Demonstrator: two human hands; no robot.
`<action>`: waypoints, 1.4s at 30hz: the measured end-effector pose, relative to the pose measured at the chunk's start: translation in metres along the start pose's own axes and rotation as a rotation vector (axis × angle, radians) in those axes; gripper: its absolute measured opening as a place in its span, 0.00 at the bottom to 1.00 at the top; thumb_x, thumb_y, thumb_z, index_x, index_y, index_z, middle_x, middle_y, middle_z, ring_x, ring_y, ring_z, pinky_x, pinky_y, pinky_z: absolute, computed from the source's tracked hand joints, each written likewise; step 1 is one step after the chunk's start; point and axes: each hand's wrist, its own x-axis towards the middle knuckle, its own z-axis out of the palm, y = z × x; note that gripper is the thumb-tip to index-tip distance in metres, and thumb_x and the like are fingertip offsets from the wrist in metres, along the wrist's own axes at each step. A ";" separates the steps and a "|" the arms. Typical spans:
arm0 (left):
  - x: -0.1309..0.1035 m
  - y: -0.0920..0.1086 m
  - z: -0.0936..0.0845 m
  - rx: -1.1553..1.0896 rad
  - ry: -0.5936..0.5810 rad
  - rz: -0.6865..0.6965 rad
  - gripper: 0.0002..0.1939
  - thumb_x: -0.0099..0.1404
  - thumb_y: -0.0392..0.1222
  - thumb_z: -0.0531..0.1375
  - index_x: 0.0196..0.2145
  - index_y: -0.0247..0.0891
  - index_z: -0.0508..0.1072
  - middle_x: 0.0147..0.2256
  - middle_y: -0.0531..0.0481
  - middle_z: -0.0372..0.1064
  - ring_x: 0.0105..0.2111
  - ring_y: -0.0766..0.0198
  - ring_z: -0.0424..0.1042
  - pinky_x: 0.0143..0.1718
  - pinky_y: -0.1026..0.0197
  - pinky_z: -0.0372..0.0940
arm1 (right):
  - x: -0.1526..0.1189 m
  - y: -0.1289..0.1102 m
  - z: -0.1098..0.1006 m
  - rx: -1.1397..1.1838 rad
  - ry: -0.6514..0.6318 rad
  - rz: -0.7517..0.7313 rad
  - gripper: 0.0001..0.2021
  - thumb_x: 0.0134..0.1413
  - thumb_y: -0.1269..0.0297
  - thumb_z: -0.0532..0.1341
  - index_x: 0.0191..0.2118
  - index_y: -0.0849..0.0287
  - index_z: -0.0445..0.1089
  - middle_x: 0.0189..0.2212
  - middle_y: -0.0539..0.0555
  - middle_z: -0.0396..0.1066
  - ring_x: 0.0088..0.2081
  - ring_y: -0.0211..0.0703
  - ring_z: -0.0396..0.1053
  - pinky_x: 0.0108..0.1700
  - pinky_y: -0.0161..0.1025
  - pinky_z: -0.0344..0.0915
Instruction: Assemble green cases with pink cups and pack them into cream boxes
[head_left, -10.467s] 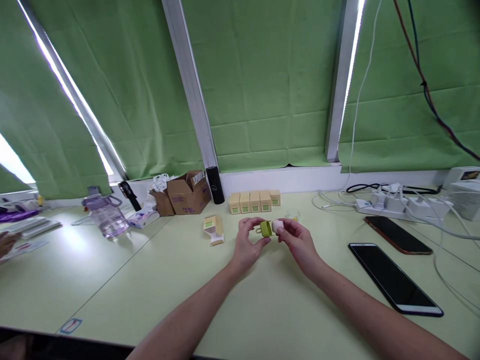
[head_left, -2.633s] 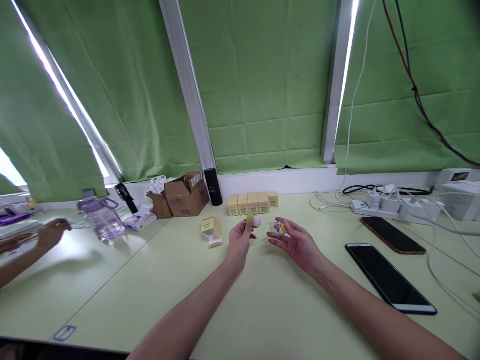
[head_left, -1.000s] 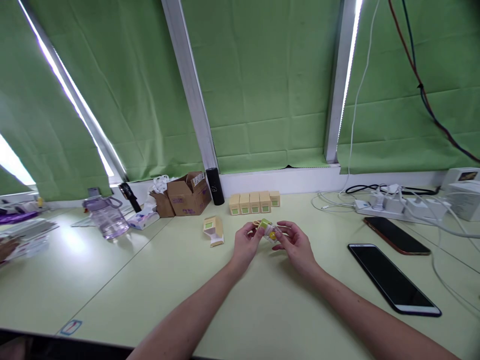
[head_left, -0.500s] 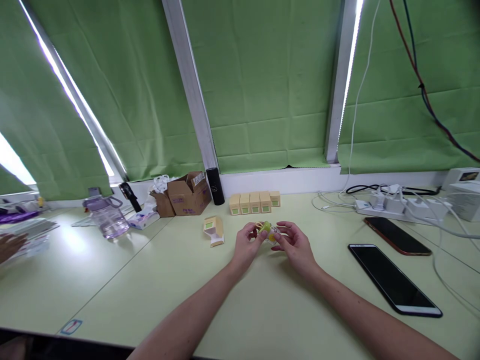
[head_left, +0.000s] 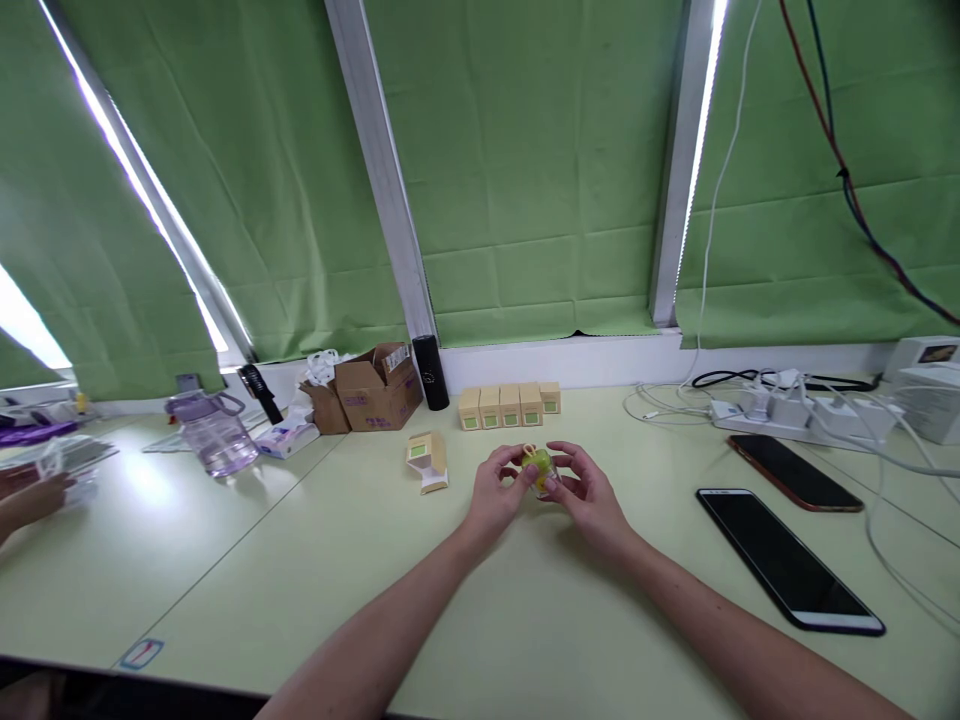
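Between my two hands is a small clear bottle with a green cap [head_left: 536, 459], a beige cord loop on top and something yellow inside. My left hand [head_left: 499, 488] grips it from the left, thumb on the cap's side. My right hand [head_left: 590, 490] pinches its lower right side with thumb and fingers. The bottle is held just above the table, roughly upright. An opened small cardboard box [head_left: 427, 460] lies to the left of my hands, its flap folded out. Beyond them, several closed small boxes [head_left: 510, 407] with green labels stand in a row.
Two phones [head_left: 787, 560] lie at the right, near a white power strip [head_left: 802, 418] with tangled cables. At the left stand a purple water bottle [head_left: 214, 435], a brown carton [head_left: 382, 390] and a black cylinder [head_left: 430, 372]. Another person's hand [head_left: 37, 500] handles clear plastic at far left.
The small bottle has been turned from leaning sideways to more upright, its cord loop now on top. My right fingers have closed in around it. The other person's hand has shifted.
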 end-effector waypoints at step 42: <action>-0.007 0.002 0.004 0.120 -0.057 0.203 0.18 0.68 0.35 0.59 0.55 0.41 0.71 0.46 0.44 0.74 0.48 0.59 0.76 0.51 0.53 0.70 | 0.009 0.002 -0.007 0.479 0.034 0.181 0.17 0.56 0.48 0.69 0.45 0.51 0.73 0.40 0.56 0.82 0.39 0.56 0.82 0.48 0.58 0.76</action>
